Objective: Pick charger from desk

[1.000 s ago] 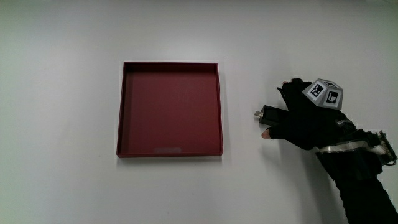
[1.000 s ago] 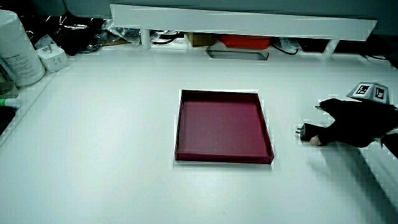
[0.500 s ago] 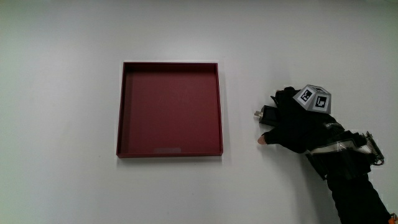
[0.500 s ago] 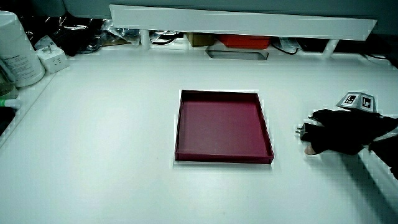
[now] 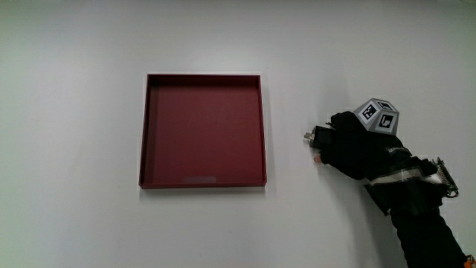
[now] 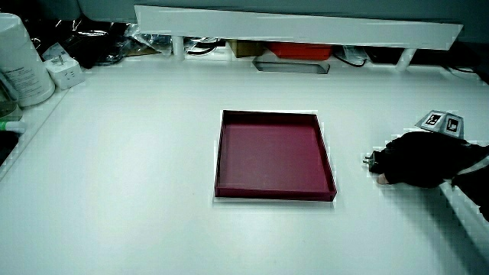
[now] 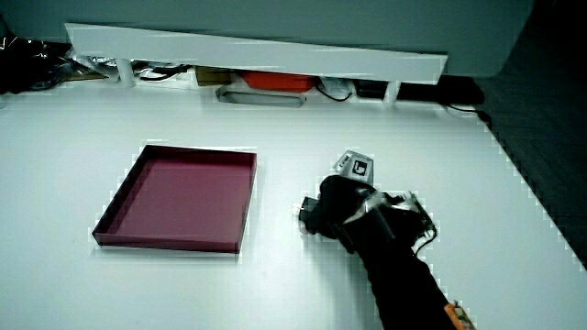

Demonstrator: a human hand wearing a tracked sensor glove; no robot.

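- White, matte table top (image 5: pixel 74 216) fills the main view; bare surface surrounds the tray and the hand alike.
- Square, shallow, dark red tray (image 5: pixel 203 130) lies flat near the middle of the table. Its floor holds nothing but a faint moulded mark near the wall closest to the person.
- Black-gloved hand (image 5: pixel 355 143), with the small patterned cube (image 5: pixel 378 115) on its back, rests on the table beside the tray, apart from it.
- Small black charger (image 5: pixel 318 137) sits under the fingers, which are curled down and clamped around it. Its metal-tipped end pokes out toward the tray. The body appears to rest on the table.
- Both side views show the low white partition (image 6: pixel 298 34) (image 7: pixel 257 57) at the table's edge, with cables and an orange object under it; the main view omits these.
- In a side view, a white cylindrical container (image 6: pixel 23 61) and a white plug adapter (image 6: pixel 65 72) stand at the table's corner.
- In a side view, the forearm (image 7: pixel 399 275) runs toward the person.
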